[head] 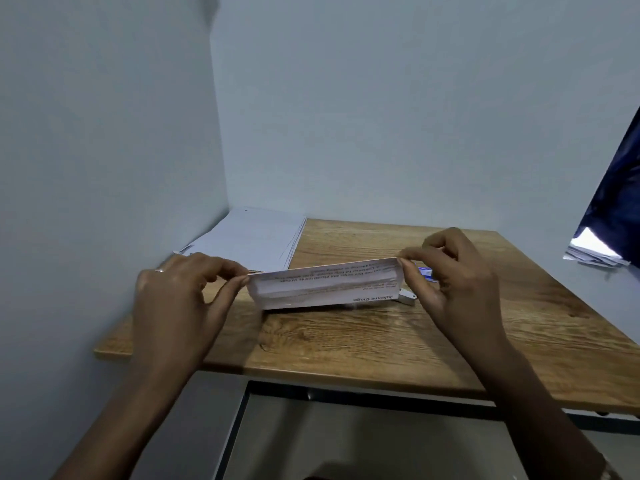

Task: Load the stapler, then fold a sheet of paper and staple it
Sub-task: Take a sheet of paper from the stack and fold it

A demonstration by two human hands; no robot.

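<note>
A folded sheet of printed paper (325, 285) is held as a long narrow strip just above the wooden table (381, 341). My left hand (180, 292) pinches its left end between thumb and fingers. At the strip's right end, my right hand (450, 271) pinches the top corner. A metal part of the stapler (406, 298) shows on the table below the paper's right end, mostly hidden by the paper and my right hand. A small blue and white staple box (425, 273) peeks out behind my right hand.
A stack of white paper sheets (252, 240) lies in the table's back left corner against the walls. Dark blue cloth (620, 202) and some papers (592, 254) sit beyond the table's right edge. The table's front edge is near me.
</note>
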